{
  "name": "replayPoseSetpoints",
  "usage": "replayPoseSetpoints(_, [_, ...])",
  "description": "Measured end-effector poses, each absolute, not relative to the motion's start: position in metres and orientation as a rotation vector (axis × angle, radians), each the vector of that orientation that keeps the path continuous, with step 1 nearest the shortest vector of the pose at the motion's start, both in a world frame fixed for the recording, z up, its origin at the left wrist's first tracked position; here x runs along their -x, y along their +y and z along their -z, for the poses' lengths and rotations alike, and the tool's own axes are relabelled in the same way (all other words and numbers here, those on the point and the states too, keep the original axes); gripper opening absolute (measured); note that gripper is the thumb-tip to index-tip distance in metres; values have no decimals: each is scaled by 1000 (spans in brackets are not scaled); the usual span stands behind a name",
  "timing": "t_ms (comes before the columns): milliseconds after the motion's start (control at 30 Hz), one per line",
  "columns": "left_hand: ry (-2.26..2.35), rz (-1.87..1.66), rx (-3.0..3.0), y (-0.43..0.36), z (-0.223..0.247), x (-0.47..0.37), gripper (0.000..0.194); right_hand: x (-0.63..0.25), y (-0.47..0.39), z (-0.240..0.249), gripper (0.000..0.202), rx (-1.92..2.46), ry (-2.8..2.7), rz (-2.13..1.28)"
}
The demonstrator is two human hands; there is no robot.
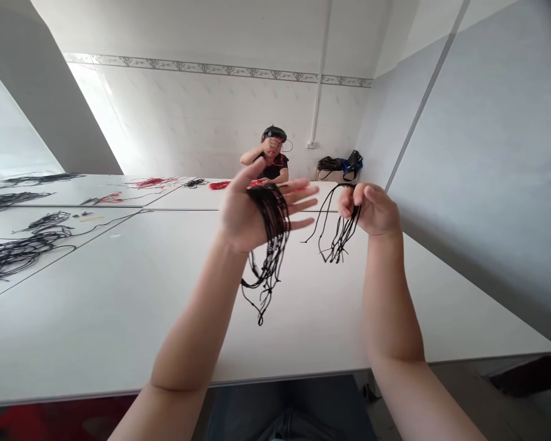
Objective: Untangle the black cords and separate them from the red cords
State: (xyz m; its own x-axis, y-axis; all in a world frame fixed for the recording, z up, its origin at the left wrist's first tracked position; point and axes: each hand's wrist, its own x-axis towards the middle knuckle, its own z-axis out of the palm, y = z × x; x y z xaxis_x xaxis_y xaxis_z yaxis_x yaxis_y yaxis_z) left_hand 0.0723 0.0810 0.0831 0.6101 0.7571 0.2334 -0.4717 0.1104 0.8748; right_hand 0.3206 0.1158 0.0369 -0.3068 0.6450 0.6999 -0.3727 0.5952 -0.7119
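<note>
My left hand (243,211) is raised over the white table with its palm up and fingers spread. Across that palm lies a bundle of black braided cords (275,229), whose knotted ends hang down below the hand. To the right, my right hand (374,208) has its fingers curled closed on a smaller bunch of black cords (342,236). Those strands dangle beneath the fingers, and a few arc out to the left. The two bunches hang apart from each other. Part of the right hand's grip is hidden behind its own fingers.
The white table (119,324) stretches ahead. Piles of black cord (18,254) lie at the left, with red cords (153,182) farther back. Across the table sits a person (275,162) wearing headgear, one hand raised. Bags (340,164) stand by the far wall; a grey wall (487,153) rises at right.
</note>
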Motion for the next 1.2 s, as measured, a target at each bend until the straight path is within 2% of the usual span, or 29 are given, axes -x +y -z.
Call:
replayPoseSetpoints(67, [360,-841,-1191,79,-78,-82,64,-313,114,-39,29,199,-1675,-1026])
replayPoseSetpoints(233, [409,-845,-1249,75,-75,-85,54,-304,109,-41,25,189,-1773,-1025])
replayPoseSetpoints(400, [321,-696,-1205,77,-72,-89,58,-302,107,-43,24,175,-1859,-1029])
replayPoseSetpoints(567, [291,-694,-1165,78,-67,-97,48,-295,104,-46,24,141,-1916,-1059])
replayPoseSetpoints(800, [235,-848,-1128,74,-76,-87,47,-294,103,-47,19,204,-1891,-1102])
replayPoseSetpoints(967, [308,-1029,-1153,70,-86,-72,56,-299,104,-46,21,240,-1880,-1083])
replayPoseSetpoints(1200, [309,-1295,-1074,64,-100,-50,55,-301,102,-46,26,353,-1854,-1060])
